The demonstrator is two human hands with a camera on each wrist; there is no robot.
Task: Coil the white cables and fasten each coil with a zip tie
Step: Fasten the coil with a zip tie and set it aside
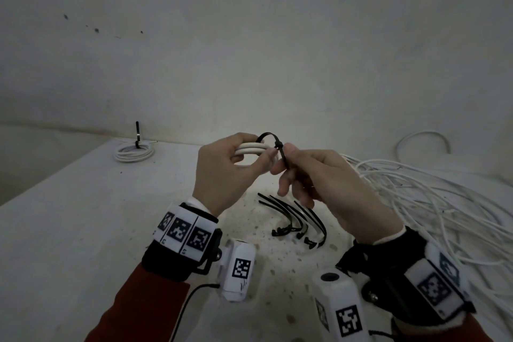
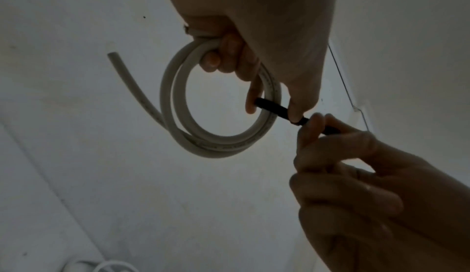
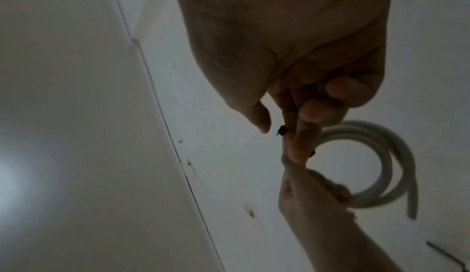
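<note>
My left hand (image 1: 233, 166) holds a small coil of white cable (image 1: 251, 148) above the table, fingers curled round its strands. The left wrist view shows the coil (image 2: 218, 103) as a ring with one loose end sticking out. A black zip tie (image 1: 268, 137) loops over the coil, its head (image 1: 279, 144) beside my thumb. My right hand (image 1: 305, 172) pinches the tie's tail (image 1: 283, 159) just below the head. In the right wrist view the coil (image 3: 376, 166) hangs behind my fingers and the tie head (image 3: 281, 130) shows between them.
A tied coil (image 1: 134, 151) with an upright black tie lies at the table's far left. Several loose black zip ties (image 1: 297, 219) lie under my hands. A big tangle of white cable (image 1: 433, 203) fills the right side. A wall rises behind the table.
</note>
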